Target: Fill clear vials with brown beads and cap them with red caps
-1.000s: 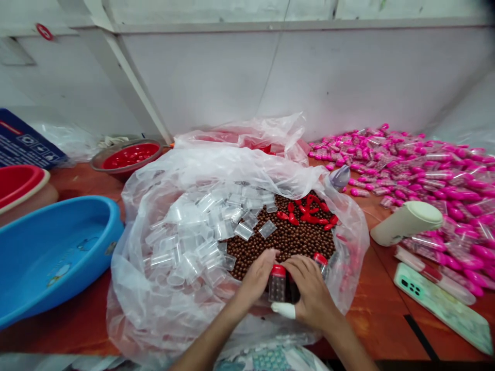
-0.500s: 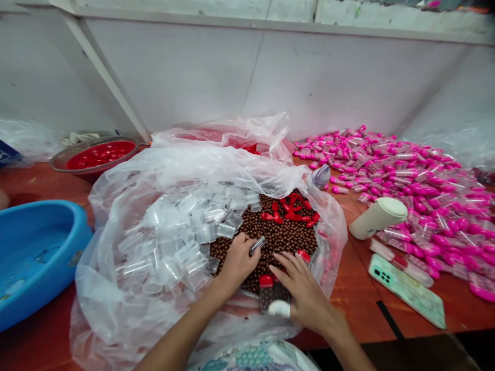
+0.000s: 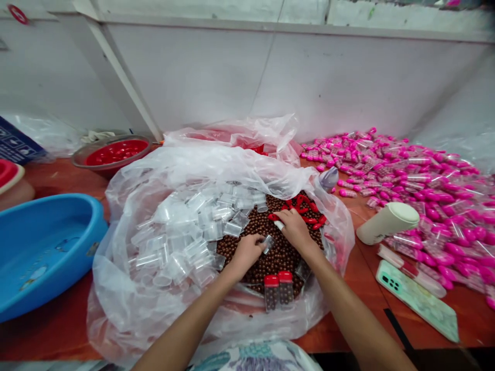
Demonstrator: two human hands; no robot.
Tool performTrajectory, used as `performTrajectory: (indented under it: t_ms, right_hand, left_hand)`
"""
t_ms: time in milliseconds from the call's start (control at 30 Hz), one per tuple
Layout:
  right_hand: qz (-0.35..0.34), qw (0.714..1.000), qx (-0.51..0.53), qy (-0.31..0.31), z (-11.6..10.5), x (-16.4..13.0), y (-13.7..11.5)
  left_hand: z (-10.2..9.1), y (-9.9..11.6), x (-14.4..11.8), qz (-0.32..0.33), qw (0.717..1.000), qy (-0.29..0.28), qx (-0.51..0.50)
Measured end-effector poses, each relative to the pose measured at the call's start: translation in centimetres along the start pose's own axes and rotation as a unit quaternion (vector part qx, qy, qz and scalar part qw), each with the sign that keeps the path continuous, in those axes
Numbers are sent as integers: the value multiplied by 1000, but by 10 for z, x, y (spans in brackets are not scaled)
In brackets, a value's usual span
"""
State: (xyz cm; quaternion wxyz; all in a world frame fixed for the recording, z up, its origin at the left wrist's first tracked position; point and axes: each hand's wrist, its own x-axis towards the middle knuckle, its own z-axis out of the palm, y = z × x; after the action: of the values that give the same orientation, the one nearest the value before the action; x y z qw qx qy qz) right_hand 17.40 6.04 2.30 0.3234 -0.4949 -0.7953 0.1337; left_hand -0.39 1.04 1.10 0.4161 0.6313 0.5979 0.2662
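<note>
My left hand (image 3: 246, 253) pinches a small clear plastic container (image 3: 267, 243), held tilted just above a heap of brown round beads (image 3: 253, 222). Farther forward, my right hand (image 3: 294, 231) reaches across the beads with its fingers closed at a red plastic spoon (image 3: 273, 217); its thumb has a white wrapping. More red spoons (image 3: 317, 222) lie beside and beyond that hand. Two filled clear containers with red caps (image 3: 278, 289) stand side by side at the near edge of the beads. Empty clear containers (image 3: 181, 234) are heaped to the left.
A clear plastic sheet (image 3: 127, 304) lies under the heaps. On the left are a blue basin (image 3: 87, 226) and a bowl of red pieces (image 3: 116, 153). On the right are a cream cylinder (image 3: 386, 224), a phone (image 3: 417, 301) and many pink-capped tubes (image 3: 429, 193).
My right hand has moved forward from the red-capped containers to the red spoons. My left hand still holds the clear container over the beads. The view has shifted slightly left.
</note>
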Motion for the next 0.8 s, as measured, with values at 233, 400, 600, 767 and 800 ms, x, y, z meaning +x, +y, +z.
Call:
performTrajectory:
  t_ms: [233, 400, 600, 767, 800]
  right_hand:
    - [153, 976, 84, 131, -21, -51, 2]
    - [317, 859, 356, 188, -27, -84, -10]
    - [347, 833, 370, 223, -21, -100, -23]
    - [351, 840, 361, 202, -22, -104, -26]
    - [348, 842, 359, 201, -22, -104, -27]
  left_hand:
    - [23, -6, 13, -20, 993, 1, -116]
    - [33, -9, 15, -25, 978, 11, -205]
    - [36, -5, 16, -29, 957, 19, -286]
    - [36, -4, 15, -29, 942, 13, -335]
    - [36, -4, 15, -29, 939, 11, -344]
